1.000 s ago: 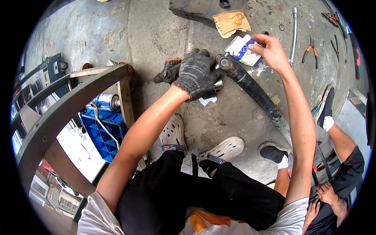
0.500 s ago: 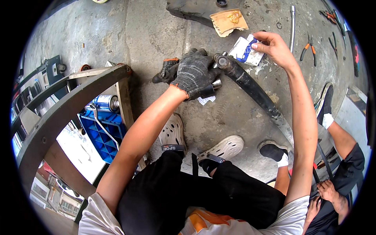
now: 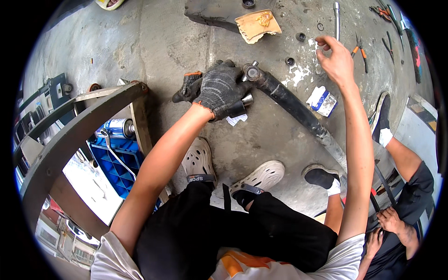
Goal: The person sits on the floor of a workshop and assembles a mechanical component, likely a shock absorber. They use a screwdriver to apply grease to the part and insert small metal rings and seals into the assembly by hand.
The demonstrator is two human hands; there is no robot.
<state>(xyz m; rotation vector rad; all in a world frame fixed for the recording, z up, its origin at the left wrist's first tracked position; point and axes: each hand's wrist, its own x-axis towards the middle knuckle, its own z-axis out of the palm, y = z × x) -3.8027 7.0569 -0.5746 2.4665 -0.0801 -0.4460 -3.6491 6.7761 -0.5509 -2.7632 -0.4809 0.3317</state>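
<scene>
My left hand, in a dark knit glove, is closed around the end of a black drive shaft, beside its universal joint. A dark round part with a shiny metal end sticks out below the glove; the palm hides the rest. My bare right hand is empty above the floor, fingers bent and apart. Near it on the floor lie two small dark bearing caps, one higher and one lower. A small white and blue box lies to the right of the shaft.
A second glove lies beside my left hand. Torn cardboard with yellow grease sits by a dark slab. A metal bar and orange-handled pliers lie right. A blue crate stands left; another person's hands show lower right.
My right hand has let go of the white and blue box, which now lies lower right on the floor. That hand has moved slightly up and right; two caps are uncovered. My left hand keeps its hold.
</scene>
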